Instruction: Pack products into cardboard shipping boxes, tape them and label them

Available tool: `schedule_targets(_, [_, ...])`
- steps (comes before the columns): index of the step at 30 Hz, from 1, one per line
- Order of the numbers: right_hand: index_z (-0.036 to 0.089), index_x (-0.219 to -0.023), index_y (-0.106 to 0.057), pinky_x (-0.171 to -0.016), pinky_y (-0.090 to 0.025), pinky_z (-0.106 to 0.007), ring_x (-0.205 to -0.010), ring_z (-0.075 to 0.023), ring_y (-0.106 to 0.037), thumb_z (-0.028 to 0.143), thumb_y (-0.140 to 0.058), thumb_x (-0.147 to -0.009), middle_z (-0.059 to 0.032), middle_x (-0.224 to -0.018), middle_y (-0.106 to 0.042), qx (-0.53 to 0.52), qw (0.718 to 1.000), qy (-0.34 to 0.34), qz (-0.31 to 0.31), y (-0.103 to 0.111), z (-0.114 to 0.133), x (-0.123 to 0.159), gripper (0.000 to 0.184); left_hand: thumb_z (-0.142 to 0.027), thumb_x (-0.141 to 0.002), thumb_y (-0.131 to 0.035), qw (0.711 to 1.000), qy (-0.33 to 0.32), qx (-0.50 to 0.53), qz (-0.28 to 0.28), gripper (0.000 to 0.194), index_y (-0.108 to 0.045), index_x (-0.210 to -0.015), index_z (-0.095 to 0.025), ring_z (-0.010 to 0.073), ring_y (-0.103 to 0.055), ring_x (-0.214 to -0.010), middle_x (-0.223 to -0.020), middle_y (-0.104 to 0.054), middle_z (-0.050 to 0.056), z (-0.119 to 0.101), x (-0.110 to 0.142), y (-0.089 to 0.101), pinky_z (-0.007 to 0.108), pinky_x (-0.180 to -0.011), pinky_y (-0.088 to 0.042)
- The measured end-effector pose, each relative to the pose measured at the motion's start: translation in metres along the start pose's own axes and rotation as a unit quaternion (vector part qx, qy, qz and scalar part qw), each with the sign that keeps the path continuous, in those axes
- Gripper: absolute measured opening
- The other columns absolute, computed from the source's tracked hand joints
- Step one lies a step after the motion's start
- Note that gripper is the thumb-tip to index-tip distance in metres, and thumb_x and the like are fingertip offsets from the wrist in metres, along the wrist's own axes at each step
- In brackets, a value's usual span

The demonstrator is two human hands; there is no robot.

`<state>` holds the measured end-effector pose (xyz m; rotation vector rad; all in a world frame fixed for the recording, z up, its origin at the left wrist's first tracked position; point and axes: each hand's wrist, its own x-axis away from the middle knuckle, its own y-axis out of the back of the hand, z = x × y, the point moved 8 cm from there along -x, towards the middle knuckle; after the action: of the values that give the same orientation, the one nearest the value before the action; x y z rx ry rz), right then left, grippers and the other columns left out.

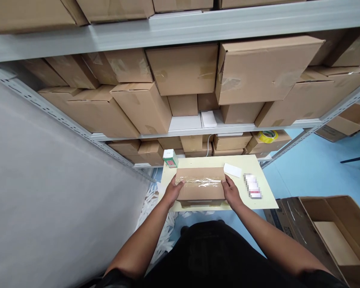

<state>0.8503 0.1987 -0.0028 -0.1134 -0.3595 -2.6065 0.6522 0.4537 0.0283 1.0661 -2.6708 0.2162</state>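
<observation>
A brown cardboard box [201, 192] with clear tape along its top seam is between my hands, over a pale yellow table [261, 180]. My left hand [173, 189] grips its left end, thumb on the top face. At the opposite end my right hand [229, 191] holds it the same way. Whether the box rests on the tabletop or is slightly raised, I cannot tell. A small green and white box [170, 158] stands behind my left hand. White paper [232, 170] lies by the box's far right corner, and a blurred-out item [252, 186] is farther right.
Ahead, a grey metal shelf rack [180, 30] is stacked with cardboard boxes. A yellow tape roll [268, 136] sits on a lower box. A large open carton [333, 236] stands on the floor at right. Paper strips [165, 236] litter the floor near the left wall [57, 180].
</observation>
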Motion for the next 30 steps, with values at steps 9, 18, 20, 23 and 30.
schedule_targets(9, [0.028, -0.14, -0.064, -0.108, -0.049, -0.045, -0.127, -0.0305, -0.063, 0.064, -0.047, -0.095, -0.0063, -0.139, -0.069, -0.021, 1.0, -0.016, 0.015, 0.0, 0.005, -0.003, 0.06, -0.055, -0.08, -0.077, 0.999, -0.006, -0.051, -0.009, 0.07, -0.062, -0.137, -0.019, 0.0324, -0.067, -0.122, -0.134, -0.071, 0.013, -0.001, -0.002, 0.002, 0.045, -0.107, -0.05])
schedule_targets(18, [0.021, -0.103, -0.077, -0.103, -0.05, -0.051, -0.112, -0.036, -0.069, 0.061, -0.058, -0.085, -0.0122, -0.111, -0.078, 0.106, 0.989, -0.095, -0.038, 0.055, -0.067, 0.015, 0.047, -0.057, -0.083, -0.075, 0.997, -0.004, -0.079, -0.016, 0.075, -0.056, -0.146, -0.022, 0.0315, -0.069, -0.12, -0.133, -0.072, 0.012, 0.013, -0.009, 0.007, 0.043, -0.102, -0.053])
schedule_targets(20, [0.023, -0.112, -0.077, -0.106, -0.05, -0.048, -0.119, -0.034, -0.068, 0.066, -0.05, -0.091, -0.011, -0.12, -0.077, 0.072, 0.995, -0.072, -0.013, 0.044, -0.066, 0.022, 0.055, -0.058, -0.082, -0.075, 0.997, -0.006, -0.072, -0.012, 0.076, -0.056, -0.146, -0.021, 0.0314, -0.069, -0.119, -0.131, -0.073, 0.012, 0.014, -0.011, 0.006, 0.043, -0.102, -0.053])
schedule_targets(23, [0.024, -0.129, -0.072, -0.115, -0.045, -0.046, -0.134, -0.0311, -0.06, 0.072, -0.039, -0.096, -0.0092, -0.139, -0.069, 0.014, 0.999, -0.039, 0.009, 0.02, -0.054, 0.025, 0.068, -0.058, -0.083, -0.075, 0.998, -0.014, -0.062, -0.01, 0.074, -0.058, -0.144, -0.021, 0.0309, -0.069, -0.119, -0.131, -0.073, 0.011, 0.012, -0.012, 0.005, 0.042, -0.103, -0.053])
schedule_targets(30, [0.024, -0.13, -0.074, -0.123, -0.037, -0.045, -0.14, -0.0289, -0.055, 0.067, -0.042, -0.097, -0.0068, -0.14, -0.069, 0.018, 0.999, -0.012, 0.05, 0.002, -0.037, 0.011, 0.064, -0.056, -0.085, -0.07, 0.992, -0.036, -0.12, -0.033, 0.069, -0.057, -0.144, -0.022, 0.0296, -0.064, -0.128, -0.14, -0.068, 0.01, 0.006, -0.018, 0.01, 0.042, -0.11, -0.047])
